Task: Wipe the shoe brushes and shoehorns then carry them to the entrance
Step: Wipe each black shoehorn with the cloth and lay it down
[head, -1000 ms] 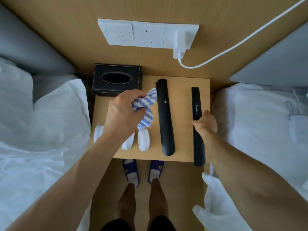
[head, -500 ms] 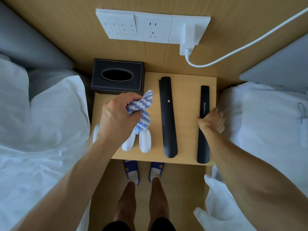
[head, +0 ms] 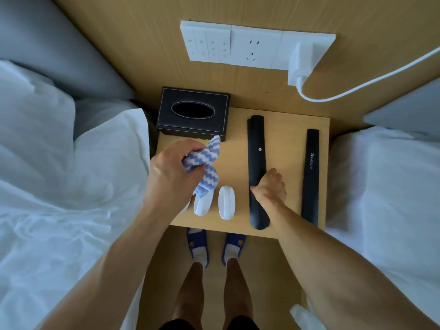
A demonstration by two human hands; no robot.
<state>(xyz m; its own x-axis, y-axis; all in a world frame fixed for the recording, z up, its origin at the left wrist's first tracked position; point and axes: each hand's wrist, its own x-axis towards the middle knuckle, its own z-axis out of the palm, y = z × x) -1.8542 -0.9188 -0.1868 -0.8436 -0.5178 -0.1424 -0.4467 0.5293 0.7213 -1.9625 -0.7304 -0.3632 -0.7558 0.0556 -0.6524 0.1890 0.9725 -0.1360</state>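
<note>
Nearest, the right hand (head: pixel 270 189) curls its fingers onto the wider shoehorn (head: pixel 257 172) lying on the nightstand (head: pixel 235 148), while the left hand (head: pixel 173 172) grips the striped cloth (head: pixel 204 163) (wiping seems next), so lifting it to the cloth likely follows.

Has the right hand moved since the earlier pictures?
Yes. The right hand went left, from the shoehorn printed "Shoehorn" to the wider shoehorn, and now grips its middle on the nightstand.
</note>
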